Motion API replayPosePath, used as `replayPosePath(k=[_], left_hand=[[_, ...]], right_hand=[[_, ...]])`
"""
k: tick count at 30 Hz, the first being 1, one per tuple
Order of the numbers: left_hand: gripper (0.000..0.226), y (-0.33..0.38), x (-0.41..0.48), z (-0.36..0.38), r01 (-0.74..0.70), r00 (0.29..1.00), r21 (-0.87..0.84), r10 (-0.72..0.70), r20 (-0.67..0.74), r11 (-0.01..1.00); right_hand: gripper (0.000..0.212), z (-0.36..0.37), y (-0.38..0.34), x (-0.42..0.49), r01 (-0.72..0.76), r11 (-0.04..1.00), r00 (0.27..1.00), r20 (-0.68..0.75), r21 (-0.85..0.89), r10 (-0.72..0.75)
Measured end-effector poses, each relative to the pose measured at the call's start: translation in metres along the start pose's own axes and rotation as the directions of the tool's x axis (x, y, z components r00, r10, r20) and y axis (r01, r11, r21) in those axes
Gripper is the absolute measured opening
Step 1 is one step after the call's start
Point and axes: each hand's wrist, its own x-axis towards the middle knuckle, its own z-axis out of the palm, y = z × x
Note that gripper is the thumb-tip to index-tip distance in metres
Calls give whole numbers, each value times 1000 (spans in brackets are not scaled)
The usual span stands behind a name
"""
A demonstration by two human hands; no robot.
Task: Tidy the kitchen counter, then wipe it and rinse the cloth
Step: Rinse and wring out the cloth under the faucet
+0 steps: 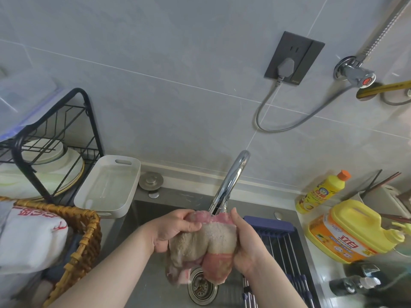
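A wet beige cloth with pink edges (206, 247) hangs bunched over the steel sink (155, 287), right under the spout of the chrome tap (231, 181). My left hand (175, 230) grips the cloth's left side with curled fingers. Gripping its right side is my right hand (244, 245). The cloth's lower corners dangle just above the round drain strainer (202, 285).
A white tray (109, 185) and a black dish rack with plates (53, 152) stand at the left, a wicker basket (82, 241) nearer. A blue roll-up rack (280, 247) covers the sink's right part. Yellow detergent bottles (353, 230) stand on the right counter.
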Motion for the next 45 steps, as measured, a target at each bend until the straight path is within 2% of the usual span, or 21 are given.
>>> replayPosePath(k=[4, 8, 10, 14, 16, 19, 23, 26, 29, 30, 32, 35, 38, 40, 42, 45], left_hand=[[73, 2, 2, -4, -41, 999, -65, 41, 4, 997], [61, 1, -2, -12, -48, 999, -106, 47, -15, 993], [59, 0, -3, -15, -51, 998, -95, 48, -31, 994], [48, -3, 0, -18, -78, 988, -77, 67, -141, 994], [40, -6, 4, -17, -77, 978, -96, 57, -201, 992], [50, -8, 6, -19, -88, 971, -136, 55, -232, 987], [61, -15, 2, -35, -106, 954, -165, 53, -295, 981], [68, -25, -4, -45, -132, 948, -246, 50, -315, 960], [52, -35, -13, -52, -69, 953, -307, -29, -302, 949], [55, -35, -17, -51, -14, 949, -247, -65, -307, 969], [71, -33, -18, -46, 84, 950, -13, -85, -301, 996], [89, -31, -11, -29, 59, 964, 217, 0, -266, 974], [75, -29, -10, -14, 63, 990, 115, -47, -135, 991], [79, -30, -8, -13, 53, 996, 11, -52, -76, 999], [78, -31, -6, -16, 36, 995, -47, -40, -97, 998], [59, -27, -6, -12, -20, 992, -107, 6, -129, 994]], right_hand=[[59, -7, 13, 0, -53, 981, 997, 48, -185, 63], [46, -16, 30, 0, 68, 989, 991, 119, -130, -52], [45, -16, 29, 2, 92, 989, 993, 88, -114, -82], [38, -13, 24, 0, 50, 995, 996, 75, -83, -43], [44, -12, 23, -1, 38, 997, 996, 87, -64, -32], [42, -7, 27, 1, 60, 998, 988, 143, -36, -54], [21, 3, 27, 5, 137, 984, 968, 224, -111, -110], [31, 16, 28, 7, 181, 968, 956, 263, -174, -131], [35, 21, 28, 9, 211, 951, 965, 205, -227, -165], [34, 20, 27, 9, 204, 947, 967, 200, -247, -156], [36, 18, 25, 5, 161, 940, 969, 230, -299, -93], [46, 15, 23, 1, 114, 922, 957, 290, -371, -1], [49, 11, 23, -1, 90, 934, 955, 297, -345, 18], [46, 6, 20, -3, 89, 954, 961, 278, -288, -5], [43, 2, 18, -5, 114, 963, 969, 240, -245, -53], [36, -4, 18, -4, 150, 962, 985, 118, -227, -126]])
